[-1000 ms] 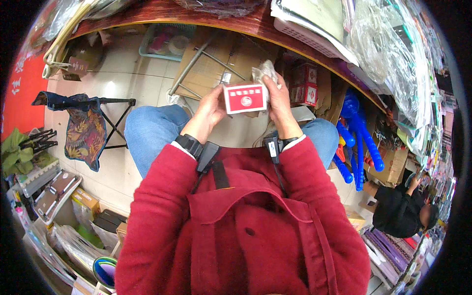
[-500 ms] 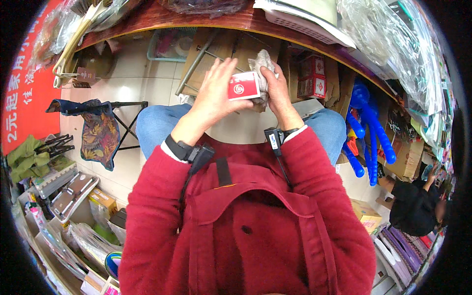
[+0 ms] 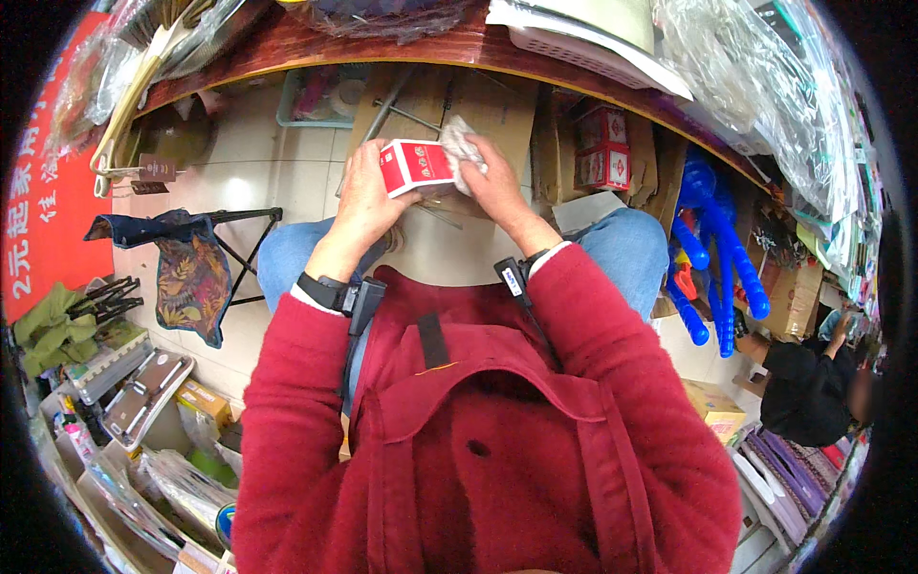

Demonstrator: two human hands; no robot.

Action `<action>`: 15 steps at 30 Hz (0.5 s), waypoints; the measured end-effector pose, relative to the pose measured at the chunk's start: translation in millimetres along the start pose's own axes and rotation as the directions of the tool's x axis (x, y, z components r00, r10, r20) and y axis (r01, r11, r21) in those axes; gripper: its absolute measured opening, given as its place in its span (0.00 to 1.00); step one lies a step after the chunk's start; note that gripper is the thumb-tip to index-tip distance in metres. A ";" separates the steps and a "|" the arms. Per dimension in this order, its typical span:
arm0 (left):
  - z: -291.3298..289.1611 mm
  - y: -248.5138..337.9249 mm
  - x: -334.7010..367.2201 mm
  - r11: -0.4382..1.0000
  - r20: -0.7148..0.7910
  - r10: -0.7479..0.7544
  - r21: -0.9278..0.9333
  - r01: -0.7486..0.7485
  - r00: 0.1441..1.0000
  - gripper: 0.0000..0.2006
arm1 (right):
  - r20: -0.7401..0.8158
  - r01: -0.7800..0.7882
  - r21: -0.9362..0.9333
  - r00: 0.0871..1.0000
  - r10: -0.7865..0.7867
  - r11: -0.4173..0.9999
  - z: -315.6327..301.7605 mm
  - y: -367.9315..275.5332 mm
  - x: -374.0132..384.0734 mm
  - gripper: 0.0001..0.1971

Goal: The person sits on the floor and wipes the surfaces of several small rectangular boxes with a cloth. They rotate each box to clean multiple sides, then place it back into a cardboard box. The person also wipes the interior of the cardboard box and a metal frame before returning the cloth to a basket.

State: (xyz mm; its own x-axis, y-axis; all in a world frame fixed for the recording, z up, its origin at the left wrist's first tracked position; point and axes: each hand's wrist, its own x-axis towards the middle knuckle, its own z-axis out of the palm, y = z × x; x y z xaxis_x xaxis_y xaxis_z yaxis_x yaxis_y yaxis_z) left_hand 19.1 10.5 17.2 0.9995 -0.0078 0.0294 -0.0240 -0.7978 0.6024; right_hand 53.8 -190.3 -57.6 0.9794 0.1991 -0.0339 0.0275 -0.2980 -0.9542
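One box [image 3: 418, 165], red and white, is up in the air over the sitter's lap, just out from the tabletop's [image 3: 421, 50] front edge, about midway along it. It looks like thin card with a smooth face: I'd judge it light, fairly stiff, a little slippery, and apt to dent at the corners if squeezed. The two ends or the long edges seem the best places to take hold, with a mild pinch.

It sits between the two hands. The left hand [image 3: 366, 191] grasps its left end, fingers behind and along that side, thumb under the near edge. The right hand [image 3: 499, 191] has its fingers closed round a crumpled whitish cloth [image 3: 462, 153], which is up against the box's right end; whether bare fingertips touch the card there, I can't tell.

Beyond the hands, a carton [image 3: 492, 107] stands beneath the tabletop, with two red packs [image 3: 604, 167] stacked to its right and a pale blue basin [image 3: 285, 107] to its left. Farther out are a folding stool [image 3: 194, 277] on the left and blue plastic toys [image 3: 712, 251] on the right.
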 end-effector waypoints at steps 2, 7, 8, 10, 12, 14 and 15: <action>-1.6 -5.8 -1.1 1.000 0.012 -0.006 -0.021 0.007 1.000 0.39 | 0.001 -0.168 -0.083 0.986 0.169 0.982 -6.8 21.1 0.2 0.22; -9.4 -13.4 -6.0 0.998 -0.015 0.020 -0.056 -0.021 1.000 0.38 | -0.033 -0.124 -0.369 0.992 0.121 0.921 -20.6 41.0 -14.4 0.21; -11.3 -15.6 -7.6 0.997 0.017 -0.044 -0.057 0.045 0.999 0.38 | -0.037 -0.132 -0.438 0.991 0.129 0.889 -23.7 42.7 -18.3 0.21; -15.4 -21.9 -8.8 0.992 0.032 -0.108 -0.060 0.110 0.994 0.38 | 0.026 -0.071 -0.527 0.995 0.099 0.847 -26.0 47.1 -23.7 0.22; -18.3 -27.7 -11.7 0.987 0.053 -0.152 -0.038 0.154 0.987 0.37 | 0.042 -0.062 -0.542 0.994 0.101 0.838 -27.6 51.9 -26.7 0.22; -21.3 -32.7 -15.1 0.982 0.095 -0.185 -0.018 0.187 0.978 0.37 | -0.084 -0.230 -0.381 0.973 0.215 0.896 -25.7 54.5 -21.4 0.23; -21.2 -33.6 -16.8 0.983 0.092 -0.179 -0.025 0.182 0.980 0.36 | -0.147 -0.341 -0.288 0.939 0.310 0.895 -24.8 53.9 -16.8 0.24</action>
State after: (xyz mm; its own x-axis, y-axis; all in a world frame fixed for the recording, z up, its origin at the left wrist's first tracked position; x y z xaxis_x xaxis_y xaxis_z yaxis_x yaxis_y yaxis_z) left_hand 2.7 50.2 13.3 0.9851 0.0795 -0.1525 0.1578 -0.7707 0.6173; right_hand 43.8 -232.8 -101.1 0.9578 -0.0426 -0.2844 -0.2515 -0.6032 -0.7569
